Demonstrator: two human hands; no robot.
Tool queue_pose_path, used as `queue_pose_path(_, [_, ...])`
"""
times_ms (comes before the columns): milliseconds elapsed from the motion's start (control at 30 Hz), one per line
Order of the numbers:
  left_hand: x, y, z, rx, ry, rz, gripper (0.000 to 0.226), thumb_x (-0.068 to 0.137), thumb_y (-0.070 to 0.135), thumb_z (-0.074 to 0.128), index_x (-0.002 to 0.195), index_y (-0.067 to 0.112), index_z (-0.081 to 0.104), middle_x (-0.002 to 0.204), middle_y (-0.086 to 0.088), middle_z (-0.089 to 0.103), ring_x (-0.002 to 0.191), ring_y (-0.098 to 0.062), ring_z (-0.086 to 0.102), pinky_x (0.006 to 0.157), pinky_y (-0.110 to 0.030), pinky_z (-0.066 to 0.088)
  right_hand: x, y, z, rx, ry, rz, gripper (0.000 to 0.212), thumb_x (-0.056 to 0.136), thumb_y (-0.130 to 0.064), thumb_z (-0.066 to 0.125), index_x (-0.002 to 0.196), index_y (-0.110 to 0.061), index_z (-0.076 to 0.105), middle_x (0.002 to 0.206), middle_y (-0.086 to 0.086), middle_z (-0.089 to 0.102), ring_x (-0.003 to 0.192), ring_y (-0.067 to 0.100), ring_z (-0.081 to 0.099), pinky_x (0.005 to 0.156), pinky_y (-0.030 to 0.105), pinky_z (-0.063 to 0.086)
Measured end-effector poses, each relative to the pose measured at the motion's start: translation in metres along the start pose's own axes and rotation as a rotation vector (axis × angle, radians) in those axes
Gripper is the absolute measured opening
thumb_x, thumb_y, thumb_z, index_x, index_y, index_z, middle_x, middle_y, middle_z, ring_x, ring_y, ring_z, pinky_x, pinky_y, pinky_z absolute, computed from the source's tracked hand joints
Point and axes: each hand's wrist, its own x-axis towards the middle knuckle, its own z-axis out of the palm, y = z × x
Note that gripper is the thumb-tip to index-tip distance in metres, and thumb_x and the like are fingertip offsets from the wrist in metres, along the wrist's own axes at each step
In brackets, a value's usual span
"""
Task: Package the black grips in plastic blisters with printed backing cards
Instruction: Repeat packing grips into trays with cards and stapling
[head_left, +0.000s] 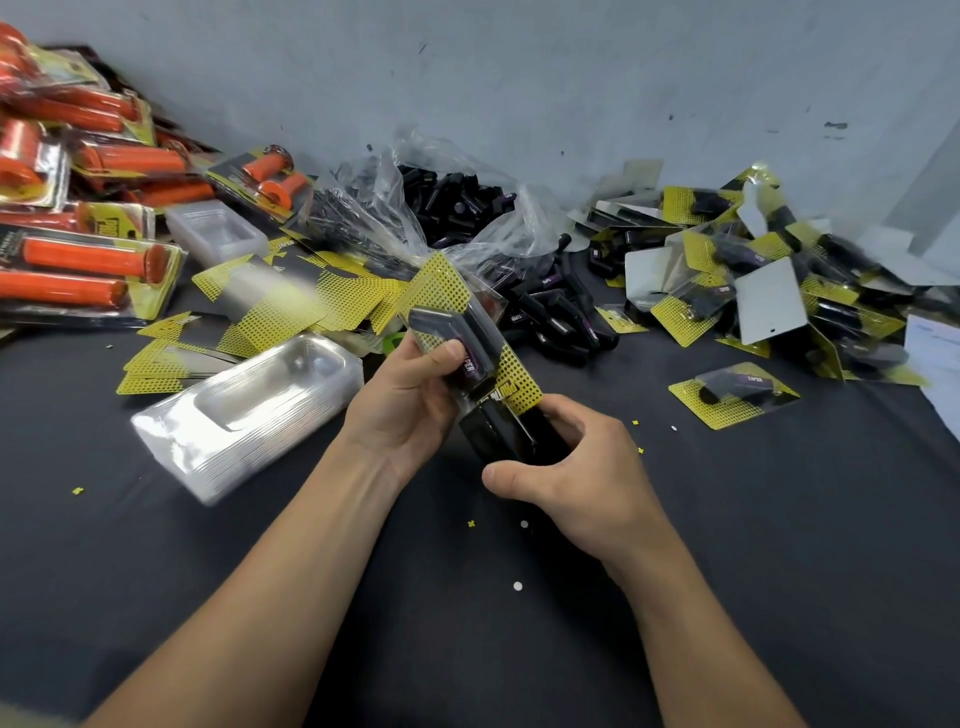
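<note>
Nearest us, the right hand (571, 467) curls round the near black end of a backing card (519, 384), and the left hand (405, 400) grips the clear blister (441, 322), thumb pressed over the black grip (475, 358) inside, all held above the tabletop (467, 623). We judge this is the step of seating card in blister; next we should push it home, then lay it with the finished packs (753, 270) far right. To the left lie spare blisters (249, 410), and farther off loose grips (457, 208) in a bag

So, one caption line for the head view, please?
The left hand and right hand hold a carded blister pack of black grips above the dark table.
</note>
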Motion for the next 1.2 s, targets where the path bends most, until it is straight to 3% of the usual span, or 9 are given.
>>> queue_pose_path(133, [-0.001, -0.001, 0.002, 0.02, 0.028, -0.005, 0.054, 0.086, 0.004, 0.06, 0.139, 0.004, 0.051, 0.113, -0.012, 0.07, 0.101, -0.026, 0.07, 0.085, -0.038, 0.06, 0.001, 0.001, 0.002, 0.043, 0.022, 0.015, 0.054, 0.054, -0.046, 0.089, 0.106, -0.043, 0.072, 0.095, -0.02, 0.077, 0.088, 0.001, 0.073, 0.082, 0.032, 0.06])
queue_pose_path(400, [0.001, -0.002, 0.004, 0.011, 0.015, 0.015, 0.054, 0.085, 0.002, 0.059, 0.139, 0.004, 0.052, 0.122, -0.013, 0.068, 0.111, -0.027, 0.067, 0.091, -0.036, 0.058, 0.003, 0.002, 0.007, 0.09, 0.062, 0.015, 0.049, 0.056, -0.048, 0.085, 0.103, -0.044, 0.074, 0.093, -0.017, 0.078, 0.087, 0.003, 0.073, 0.079, 0.026, 0.057])
queue_pose_path(567, [0.001, -0.003, 0.002, -0.001, 0.015, 0.009, 0.054, 0.084, 0.002, 0.061, 0.138, 0.005, 0.051, 0.115, -0.015, 0.066, 0.104, -0.027, 0.068, 0.088, -0.039, 0.059, 0.006, 0.0, 0.01, 0.096, 0.099, 0.039, 0.04, 0.056, -0.047, 0.082, 0.095, -0.039, 0.077, 0.085, -0.005, 0.078, 0.083, 0.02, 0.073, 0.075, 0.042, 0.062])
queue_pose_path(700, [0.001, -0.004, 0.001, -0.014, 0.021, 0.006, 0.052, 0.083, 0.002, 0.062, 0.134, 0.005, 0.054, 0.112, -0.014, 0.068, 0.102, -0.026, 0.069, 0.087, -0.038, 0.059, 0.006, -0.003, 0.011, 0.079, 0.117, 0.059, 0.038, 0.053, -0.048, 0.081, 0.09, -0.043, 0.077, 0.081, -0.004, 0.077, 0.077, 0.016, 0.073, 0.069, 0.034, 0.061])
queue_pose_path(800, [0.0, -0.005, 0.001, -0.018, 0.009, 0.009, 0.045, 0.083, 0.001, 0.062, 0.128, 0.005, 0.058, 0.109, -0.013, 0.07, 0.101, -0.025, 0.07, 0.085, -0.036, 0.06, 0.006, -0.006, 0.01, 0.058, 0.149, 0.08, 0.031, 0.054, -0.044, 0.081, 0.085, -0.046, 0.077, 0.073, -0.007, 0.075, 0.063, 0.004, 0.065, 0.058, 0.021, 0.054])
queue_pose_path(933, [0.001, -0.005, 0.0, -0.031, 0.013, 0.011, 0.042, 0.083, 0.0, 0.062, 0.125, 0.005, 0.061, 0.11, -0.013, 0.07, 0.101, -0.025, 0.071, 0.085, -0.036, 0.06, 0.007, -0.007, 0.01, 0.045, 0.129, 0.082, 0.03, 0.056, -0.044, 0.081, 0.085, -0.043, 0.078, 0.071, -0.004, 0.072, 0.057, 0.001, 0.056, 0.052, 0.015, 0.048])
queue_pose_path(1067, [0.001, -0.005, 0.0, -0.019, 0.045, 0.005, 0.04, 0.082, 0.0, 0.065, 0.121, 0.007, 0.063, 0.108, -0.012, 0.072, 0.1, -0.025, 0.071, 0.083, -0.036, 0.06, 0.007, -0.008, 0.005, 0.026, 0.075, 0.109, 0.038, 0.054, -0.049, 0.082, 0.091, -0.049, 0.076, 0.077, -0.015, 0.075, 0.07, 0.0, 0.067, 0.062, 0.013, 0.052])
queue_pose_path(1200, [0.003, -0.005, 0.002, -0.025, 0.193, 0.015, 0.043, 0.077, 0.001, 0.067, 0.119, 0.006, 0.063, 0.103, -0.012, 0.074, 0.092, -0.024, 0.073, 0.078, -0.036, 0.062, 0.008, -0.006, -0.003, 0.22, -0.095, 0.135, 0.05, 0.055, -0.039, 0.088, 0.104, -0.038, 0.078, 0.098, -0.009, 0.08, 0.094, 0.011, 0.076, 0.084, 0.03, 0.061])
